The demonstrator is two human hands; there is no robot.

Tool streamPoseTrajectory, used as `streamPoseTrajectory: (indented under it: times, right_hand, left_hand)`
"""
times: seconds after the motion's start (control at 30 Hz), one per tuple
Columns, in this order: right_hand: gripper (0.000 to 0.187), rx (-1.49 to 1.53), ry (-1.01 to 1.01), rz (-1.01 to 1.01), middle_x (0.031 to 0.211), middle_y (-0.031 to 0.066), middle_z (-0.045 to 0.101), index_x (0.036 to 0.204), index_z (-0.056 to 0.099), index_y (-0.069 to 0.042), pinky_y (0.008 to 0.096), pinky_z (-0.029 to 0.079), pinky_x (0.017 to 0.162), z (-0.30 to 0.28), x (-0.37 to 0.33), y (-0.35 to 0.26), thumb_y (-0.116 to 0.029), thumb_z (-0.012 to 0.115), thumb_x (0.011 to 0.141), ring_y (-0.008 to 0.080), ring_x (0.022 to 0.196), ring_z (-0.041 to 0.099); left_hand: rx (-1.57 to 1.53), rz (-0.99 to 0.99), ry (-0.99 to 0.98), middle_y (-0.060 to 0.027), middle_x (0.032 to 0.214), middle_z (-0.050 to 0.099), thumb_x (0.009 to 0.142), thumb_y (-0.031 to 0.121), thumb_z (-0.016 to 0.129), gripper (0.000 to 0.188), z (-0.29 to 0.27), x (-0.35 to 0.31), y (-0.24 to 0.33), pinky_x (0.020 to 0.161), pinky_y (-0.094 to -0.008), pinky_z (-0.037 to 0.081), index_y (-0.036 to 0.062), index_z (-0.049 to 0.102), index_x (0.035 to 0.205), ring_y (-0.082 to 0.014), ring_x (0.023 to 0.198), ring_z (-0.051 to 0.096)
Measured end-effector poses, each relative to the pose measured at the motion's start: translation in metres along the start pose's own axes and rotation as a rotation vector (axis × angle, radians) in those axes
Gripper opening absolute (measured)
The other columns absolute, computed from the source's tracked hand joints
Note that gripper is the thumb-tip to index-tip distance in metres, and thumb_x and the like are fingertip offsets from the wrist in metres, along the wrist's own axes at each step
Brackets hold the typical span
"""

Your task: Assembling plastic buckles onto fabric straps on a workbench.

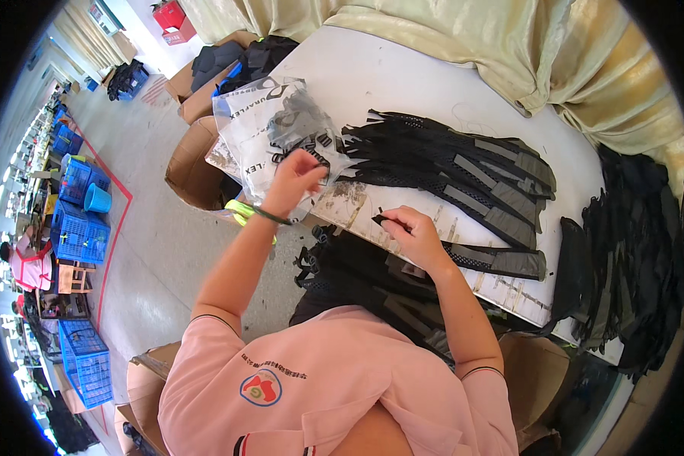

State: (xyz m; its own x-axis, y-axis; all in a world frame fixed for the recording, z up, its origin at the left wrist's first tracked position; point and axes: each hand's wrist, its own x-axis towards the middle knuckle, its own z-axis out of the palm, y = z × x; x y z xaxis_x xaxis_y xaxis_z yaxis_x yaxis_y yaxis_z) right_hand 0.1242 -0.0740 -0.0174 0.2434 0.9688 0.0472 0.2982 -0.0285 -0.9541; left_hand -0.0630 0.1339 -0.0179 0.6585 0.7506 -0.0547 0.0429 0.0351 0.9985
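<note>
My left hand (298,181) is at the mouth of a clear plastic bag (243,114) on the table's left end. Its fingers are pinched, with a small black plastic buckle (324,169) at the fingertips. More black buckles (305,143) lie in the bag. Near the table's front edge, my right hand (412,234) grips the narrow end of a black mesh strap (498,262), whose wide grey-panelled end lies to the right. Beyond it, several similar black and grey straps (463,163) lie fanned out on the white table (425,64).
A pile of black pieces (623,266) hangs over the table's right end. More black straps (357,273) hang below its front edge. Cardboard boxes (194,167) stand left of the table. Beige curtains (463,34) line the back. Blue crates (83,361) stand across the floor.
</note>
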Motion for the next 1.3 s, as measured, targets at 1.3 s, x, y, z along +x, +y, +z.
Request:
streamPoseTrajectory:
  times: [1.3]
  right_hand:
    - [0.01, -0.018, 0.008, -0.235, 0.074, 0.0088, 0.055, 0.087, 0.061, 0.001, 0.0287, 0.042, 0.064, -0.012, -0.016, -0.018, -0.004, 0.062, 0.079, 0.0191, 0.069, 0.053]
  left_hand:
    - [-0.925, -0.58, -0.445, 0.0019, 0.074, 0.054, 0.09, 0.022, 0.056, 0.013, 0.099, -0.056, -0.015, 0.058, -0.0247, 0.037, 0.011, 0.055, 0.084, -0.0101, 0.062, 0.044]
